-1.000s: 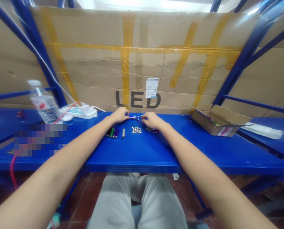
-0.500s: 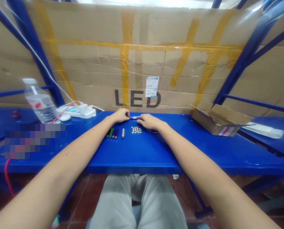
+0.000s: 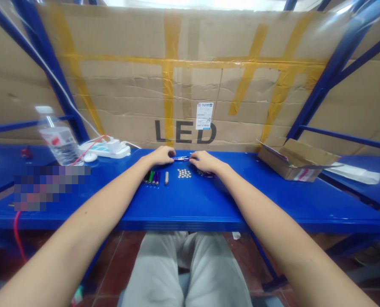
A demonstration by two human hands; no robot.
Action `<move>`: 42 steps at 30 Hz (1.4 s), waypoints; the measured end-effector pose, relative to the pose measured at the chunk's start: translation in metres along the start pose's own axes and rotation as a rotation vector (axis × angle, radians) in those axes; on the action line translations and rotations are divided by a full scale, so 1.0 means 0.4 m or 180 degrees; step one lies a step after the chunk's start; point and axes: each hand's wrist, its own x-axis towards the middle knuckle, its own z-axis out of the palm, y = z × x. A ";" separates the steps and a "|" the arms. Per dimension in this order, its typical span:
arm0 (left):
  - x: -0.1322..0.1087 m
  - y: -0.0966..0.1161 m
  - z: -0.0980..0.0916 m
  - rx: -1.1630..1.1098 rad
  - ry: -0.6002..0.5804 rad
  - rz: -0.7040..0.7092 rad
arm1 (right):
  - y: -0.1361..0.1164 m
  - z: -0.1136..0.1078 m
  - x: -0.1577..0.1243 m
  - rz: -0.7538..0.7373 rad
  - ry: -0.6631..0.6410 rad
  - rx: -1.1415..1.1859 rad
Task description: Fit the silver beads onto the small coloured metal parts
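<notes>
Much around the fingers is being hard to make out. The fingertips of the left hand (image 3: pixel 161 156) are turning away from the view, and the curled fingers of the right hand (image 3: pixel 205 161) are hiding their own tips. Both hands are showing a narrow, bent shape near the centre of the frame, but I cannot tell whether either is gripping firmly. Between them a slim shiny purple piece (image 3: pixel 181 159) is lying crosswise; its left end is meeting the left fingers, its right end is reaching the right fingers, and both ends are partly covered. Whether it is one piece or several together, the blur is not letting me say.

Below the right hand, a small dark pile (image 3: pixel 207 174) is being half covered by the palm. Just below the purple piece, small silver rounds (image 3: pixel 184 173) are sitting in a cluster on the blue tabletop (image 3: pixel 183 204). To their left a silver tube (image 3: pixel 166 178) is lying alone, and next to it a row of coloured tubes (image 3: pixel 152 178), whose left end is disappearing behind the left forearm. At the left of the frame, a pixelated patch is concealing something beneath the bottle (image 3: pixel 58 138). Both forearms are being cut off by the lower edge.
</notes>
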 end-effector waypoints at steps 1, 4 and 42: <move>-0.005 0.005 -0.012 -0.0023 -0.0008 -0.0003 | 0.003 -0.002 -0.004 -0.0017 0.0031 0.0044; -0.030 0.034 -0.064 -0.0052 -0.0367 0.0104 | 0.016 -0.010 -0.019 -0.0055 0.0128 0.0144; -0.079 0.118 0.013 -0.0297 -0.0485 0.0577 | -0.022 -0.020 -0.033 0.0702 0.0877 0.2348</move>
